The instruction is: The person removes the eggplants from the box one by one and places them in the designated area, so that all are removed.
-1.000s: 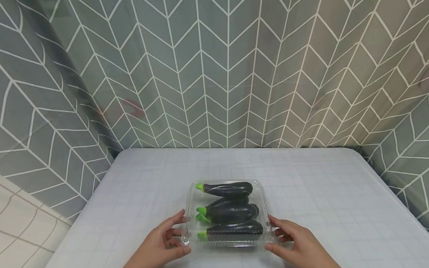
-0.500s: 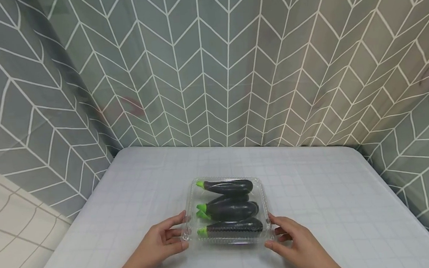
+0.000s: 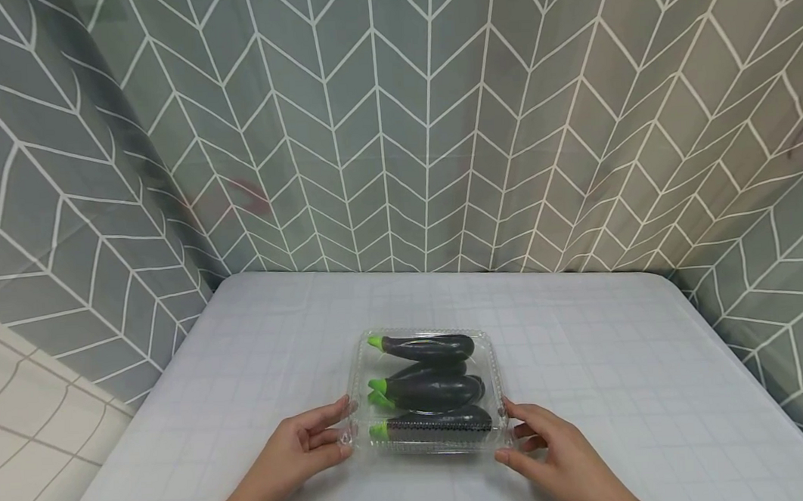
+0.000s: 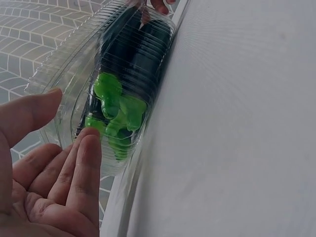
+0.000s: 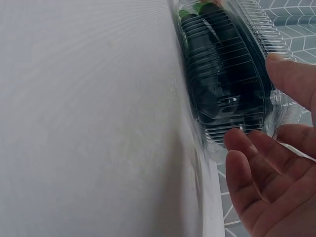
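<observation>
A clear plastic clamshell box (image 3: pixel 483 344) lies closed on the table, with several dark eggplants (image 3: pixel 432 393) with green stem ends inside it. My left hand (image 3: pixel 299 445) is at the box's left side, its fingers loosely bent and the fingertips against or very near the wall. In the left wrist view the thumb (image 4: pixel 42 111) stands apart from the fingers (image 4: pixel 86 173), beside the rim. On the opposite side, my right hand (image 3: pixel 555 450) has its fingertips at the right wall. Its thumb (image 5: pixel 291 76) is by the rim in the right wrist view, and the fingers look relaxed.
A white cloth (image 3: pixel 283 340) covers the table. Patterned grey curtains (image 3: pixel 402 129) hang behind the table and at both sides. Pale tiles (image 3: pixel 36 421) show at the lower left.
My left thumb has shifted slightly up and left, away from the box's near corner. The right hand stays by the right wall. The whole view has tilted a little.
</observation>
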Motion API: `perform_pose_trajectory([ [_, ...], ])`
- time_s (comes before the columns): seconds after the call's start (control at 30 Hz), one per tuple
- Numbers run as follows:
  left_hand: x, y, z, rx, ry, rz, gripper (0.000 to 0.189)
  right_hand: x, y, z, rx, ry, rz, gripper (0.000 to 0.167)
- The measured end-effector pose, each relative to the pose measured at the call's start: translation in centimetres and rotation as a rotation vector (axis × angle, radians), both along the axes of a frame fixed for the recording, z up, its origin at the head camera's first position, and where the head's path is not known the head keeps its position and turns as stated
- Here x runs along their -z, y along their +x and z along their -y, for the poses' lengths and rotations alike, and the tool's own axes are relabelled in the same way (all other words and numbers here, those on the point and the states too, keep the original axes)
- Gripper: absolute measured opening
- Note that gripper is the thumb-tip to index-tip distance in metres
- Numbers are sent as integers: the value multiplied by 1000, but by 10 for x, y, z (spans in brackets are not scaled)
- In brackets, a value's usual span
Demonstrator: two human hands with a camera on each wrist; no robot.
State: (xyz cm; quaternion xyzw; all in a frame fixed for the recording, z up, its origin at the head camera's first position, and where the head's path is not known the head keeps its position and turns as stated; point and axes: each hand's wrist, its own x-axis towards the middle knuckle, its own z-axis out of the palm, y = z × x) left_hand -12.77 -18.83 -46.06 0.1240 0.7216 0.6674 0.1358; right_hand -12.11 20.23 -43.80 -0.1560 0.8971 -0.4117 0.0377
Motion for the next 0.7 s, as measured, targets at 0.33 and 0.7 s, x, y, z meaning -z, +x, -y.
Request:
perform_pose_trajectory([
  [0.33,-2,2,-2,-93,-37,18,64,-1,0,0,4,0,29,69],
  [0.7,-4,4,0,-125,-124,-3,41,-2,-1,2,19,17,41,72],
])
